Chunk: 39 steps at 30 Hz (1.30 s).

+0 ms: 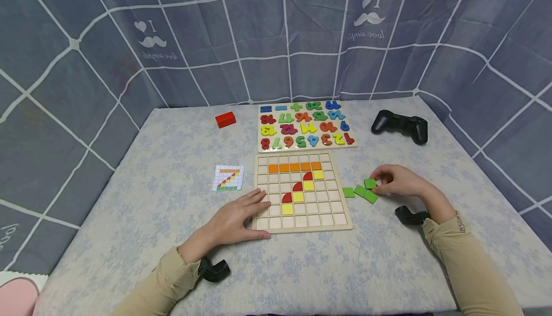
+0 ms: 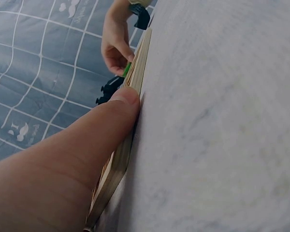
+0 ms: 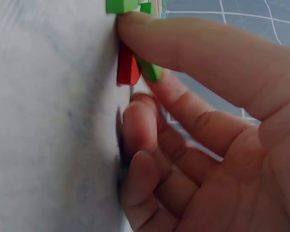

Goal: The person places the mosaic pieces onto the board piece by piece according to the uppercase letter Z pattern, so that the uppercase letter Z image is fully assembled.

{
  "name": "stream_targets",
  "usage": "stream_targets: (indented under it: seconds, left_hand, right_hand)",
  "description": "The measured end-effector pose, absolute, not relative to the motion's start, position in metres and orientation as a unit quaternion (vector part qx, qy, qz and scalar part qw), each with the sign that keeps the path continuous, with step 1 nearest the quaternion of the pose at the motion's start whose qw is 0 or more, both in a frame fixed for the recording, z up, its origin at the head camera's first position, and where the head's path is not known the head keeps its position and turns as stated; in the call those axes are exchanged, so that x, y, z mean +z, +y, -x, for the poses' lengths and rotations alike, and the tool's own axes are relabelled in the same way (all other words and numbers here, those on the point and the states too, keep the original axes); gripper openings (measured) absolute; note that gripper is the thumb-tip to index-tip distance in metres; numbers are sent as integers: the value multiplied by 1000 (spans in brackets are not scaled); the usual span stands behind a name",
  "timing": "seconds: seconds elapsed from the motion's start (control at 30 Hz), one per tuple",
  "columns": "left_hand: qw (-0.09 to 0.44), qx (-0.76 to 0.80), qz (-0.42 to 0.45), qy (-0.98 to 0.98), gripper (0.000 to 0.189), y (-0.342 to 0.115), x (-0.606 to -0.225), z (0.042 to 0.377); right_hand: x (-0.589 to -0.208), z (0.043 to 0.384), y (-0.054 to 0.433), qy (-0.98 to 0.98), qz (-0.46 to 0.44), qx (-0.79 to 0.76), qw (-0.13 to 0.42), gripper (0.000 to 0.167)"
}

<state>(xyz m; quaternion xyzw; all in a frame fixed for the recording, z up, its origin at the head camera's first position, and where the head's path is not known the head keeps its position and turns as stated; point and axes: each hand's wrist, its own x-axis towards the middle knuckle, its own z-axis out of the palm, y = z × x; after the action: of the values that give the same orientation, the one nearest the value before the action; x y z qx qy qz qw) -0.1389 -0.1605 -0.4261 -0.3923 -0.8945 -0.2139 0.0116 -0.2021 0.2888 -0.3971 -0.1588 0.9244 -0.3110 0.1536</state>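
Observation:
My left hand (image 1: 237, 219) rests at the left edge of a wooden grid board (image 1: 321, 220), fingers extended over its rim. In the left wrist view the thumb (image 2: 125, 95) lies against the board's side. Orange squares form a row on the board; yellow squares (image 1: 298, 196) and red quarter-round pieces (image 1: 287, 197) make a diagonal. Right of the board, my right hand (image 1: 398, 180) pinches a green square tile (image 1: 369, 183) between thumb and index finger. More green tiles (image 1: 348, 192) lie beside it on the table. The right wrist view shows the held tile (image 3: 151, 70) partly hidden by the fingers.
A pattern card (image 1: 228, 178) lies left of the board. Behind the board is a number puzzle (image 1: 308, 126). A red block (image 1: 225, 119) sits at the back left and a black game controller (image 1: 399, 125) at the back right. A blue gridded curtain surrounds the table.

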Motion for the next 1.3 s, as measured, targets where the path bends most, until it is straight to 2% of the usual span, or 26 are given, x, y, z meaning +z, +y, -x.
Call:
stream_targets:
  seconds: [0.2, 0.43, 0.77, 1.3]
  left_hand:
    - [10, -215, 393, -894, 77, -160, -425, 139]
    - [4, -216, 389, -895, 76, -160, -425, 139]
    - [4, -214, 388, -897, 77, -159, -425, 139]
    - [0, -215, 385, -897, 77, -160, -424, 139]
  right_hand:
    - [-397, 201, 286, 915, 181, -328, 147, 34]
    - [-398, 200, 282, 916, 166, -334, 146, 33]
    - [-404, 201, 276, 925, 174, -320, 104, 40]
    - [-406, 204, 271, 933, 176, -293, 112, 27]
